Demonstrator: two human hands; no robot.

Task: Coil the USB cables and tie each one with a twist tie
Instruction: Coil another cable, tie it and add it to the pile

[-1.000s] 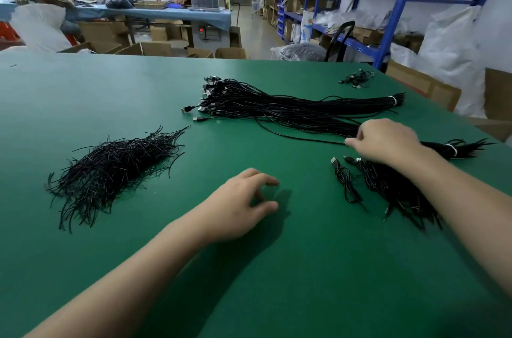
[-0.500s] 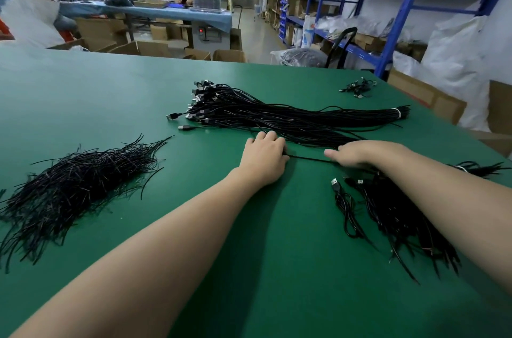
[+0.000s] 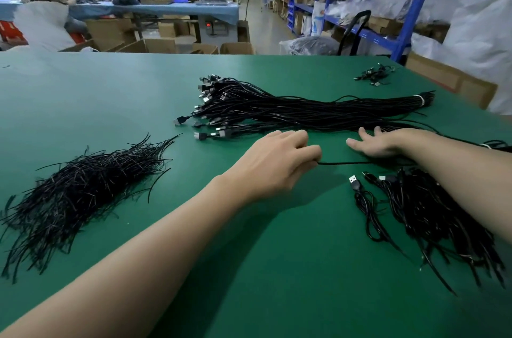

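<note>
On the green table point(image 3: 249, 268), just in front of the big cable bundle point(image 3: 304, 113), I had the left hand point(image 3: 277, 166) pinching one loose cable point(image 3: 343, 163). It ran straight across to the right hand point(image 3: 379, 143), which lay flat over it, fingers spread, gripping nothing. Early going, by my reckoning: this cable not yet coiled, the bundle mostly untouched, twist ties point(image 3: 80, 191) heaped at left, only a small cluster point(image 3: 374, 76) set aside at the far corner.

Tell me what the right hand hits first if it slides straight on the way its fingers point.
The right hand would likely meet the left hand first, across a strip of green table; depth is hard to judge.
</note>
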